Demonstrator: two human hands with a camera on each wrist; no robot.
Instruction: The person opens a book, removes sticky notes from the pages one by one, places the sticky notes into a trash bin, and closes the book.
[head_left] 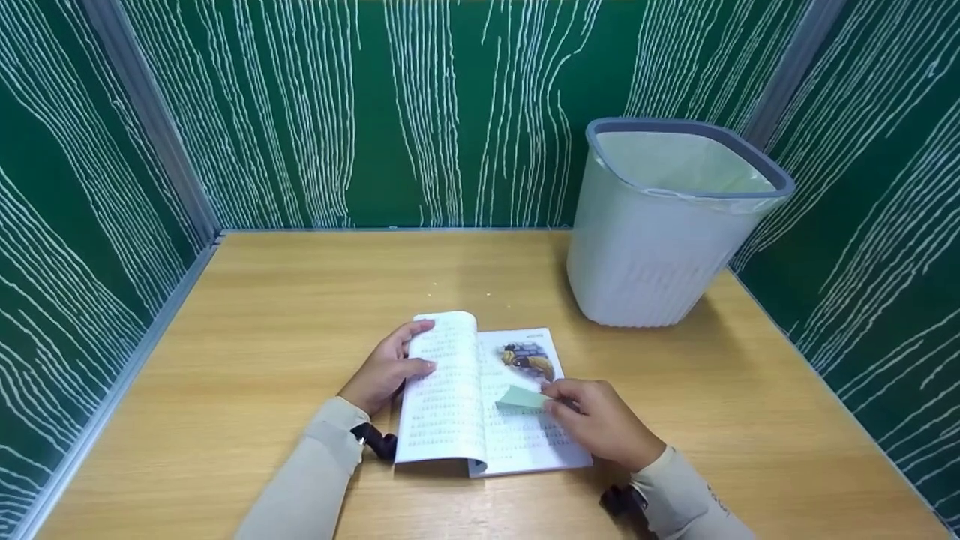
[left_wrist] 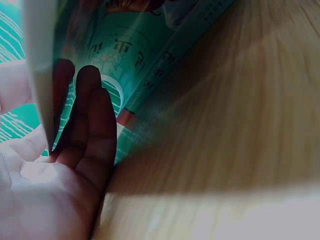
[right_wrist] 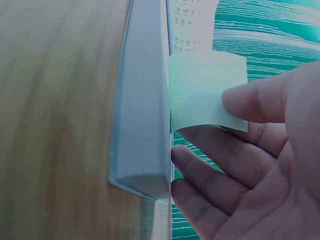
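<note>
An open book with printed text lies on the table, a coloured picture on its right page. My left hand grips the raised left side, thumb on the page and fingers behind it. In the left wrist view the green cover shows beyond those fingers. Between thumb and fingers, my right hand pinches a pale green paper slip over the right page. The right wrist view shows this slip slightly curved, beside the thick page block; whether its far edge touches the page I cannot tell.
A white waste bin with a grey rim and a liner bag stands at the back right of the wooden table. Green panels with white wavy lines enclose the back and both sides. A few tiny white specks lie beyond the book.
</note>
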